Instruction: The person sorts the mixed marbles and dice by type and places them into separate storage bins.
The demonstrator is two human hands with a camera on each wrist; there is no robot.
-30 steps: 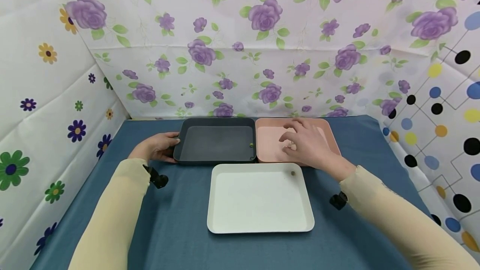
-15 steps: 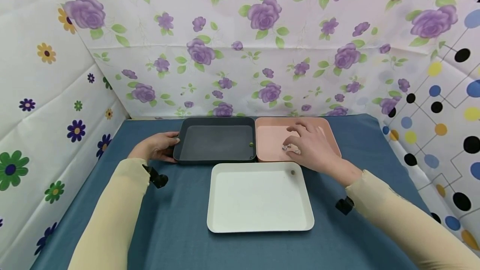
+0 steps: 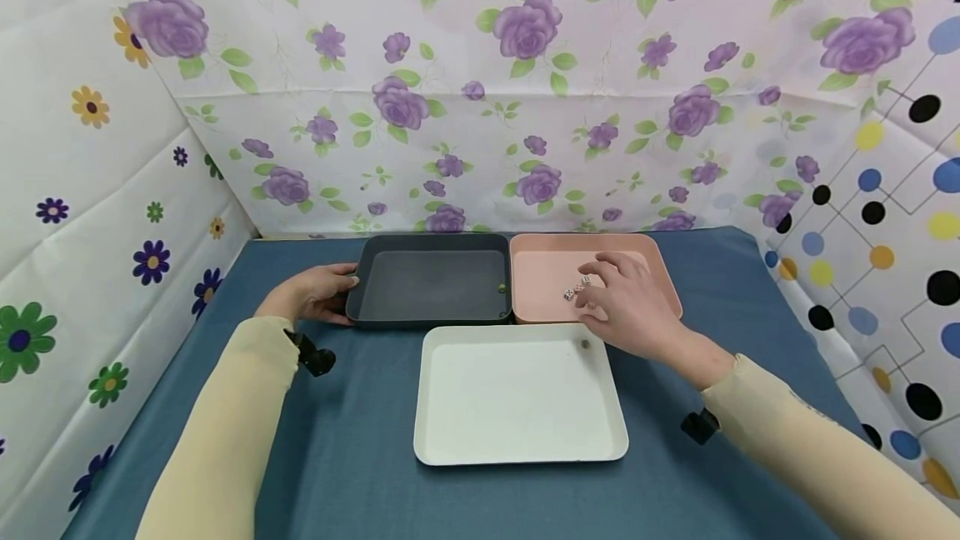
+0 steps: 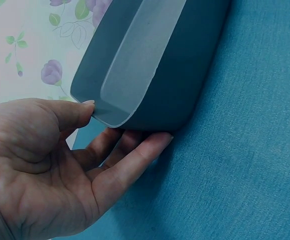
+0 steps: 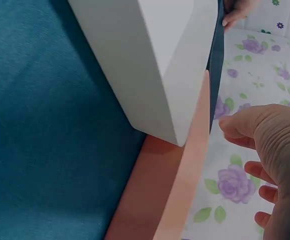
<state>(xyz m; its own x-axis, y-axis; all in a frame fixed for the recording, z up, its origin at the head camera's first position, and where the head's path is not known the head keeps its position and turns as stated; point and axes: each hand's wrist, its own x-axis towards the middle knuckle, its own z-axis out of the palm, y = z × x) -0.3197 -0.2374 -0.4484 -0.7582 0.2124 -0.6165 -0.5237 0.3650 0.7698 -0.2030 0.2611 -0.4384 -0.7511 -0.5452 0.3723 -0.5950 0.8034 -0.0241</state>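
Note:
In the head view my left hand (image 3: 311,294) grips the left end of the dark grey tray (image 3: 431,290). The left wrist view shows its thumb at the rim and its fingers against the outer wall. My right hand (image 3: 630,302) is over the pink tray (image 3: 540,252), its fingers loosely bent and nothing visible between them. Several white dice (image 3: 577,287) lie in the pink tray beside the fingertips, partly covered by them. A tiny green piece (image 3: 502,287) lies near the right wall of the dark tray.
A white tray (image 3: 517,398) stands in front of the other two, with a small brownish round piece (image 3: 586,344) in its far right corner. Blue cloth (image 3: 337,440) covers the table. Flower-printed sheets (image 3: 465,107) hang behind and at the left; a dotted one closes the right side.
My right hand has moved slightly right and toward me, showing more of the dice, which shifted beneath its fingers. The left hand stays at the dark tray.

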